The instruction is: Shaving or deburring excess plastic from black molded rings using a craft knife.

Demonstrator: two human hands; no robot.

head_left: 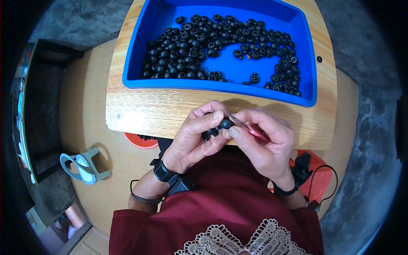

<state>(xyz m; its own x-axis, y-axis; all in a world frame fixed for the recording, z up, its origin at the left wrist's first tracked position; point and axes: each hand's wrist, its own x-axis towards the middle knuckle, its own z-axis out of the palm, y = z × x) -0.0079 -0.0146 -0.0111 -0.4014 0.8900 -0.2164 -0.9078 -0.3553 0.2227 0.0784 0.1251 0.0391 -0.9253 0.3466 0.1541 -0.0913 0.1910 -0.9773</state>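
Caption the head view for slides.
Left hand holds round black pieces, right hand a slim pink tool, beside a blue rectangular tray.

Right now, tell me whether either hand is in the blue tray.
No, the left hand and right hand are both outside the blue tray.

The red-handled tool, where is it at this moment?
In the head view, the red-handled tool is in the right hand, mostly to the right of a held black ball, below the blue tray.
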